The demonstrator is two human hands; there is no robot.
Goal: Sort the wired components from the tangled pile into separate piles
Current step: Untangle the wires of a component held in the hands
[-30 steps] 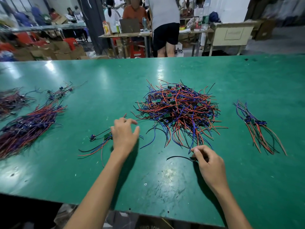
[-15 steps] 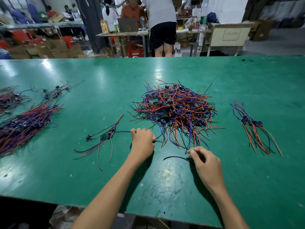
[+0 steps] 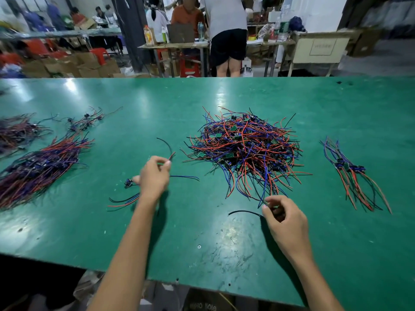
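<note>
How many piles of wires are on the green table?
5: the big tangled pile in the middle, a small pile at right, a long pile at left, two farther back left. More may lie beyond the left edge.

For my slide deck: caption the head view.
Left hand and right hand each pinch a wired component beside the tangled pile.

Overhead glare on the table (image 3: pixel 224 97); blurred, warped edges.
</note>
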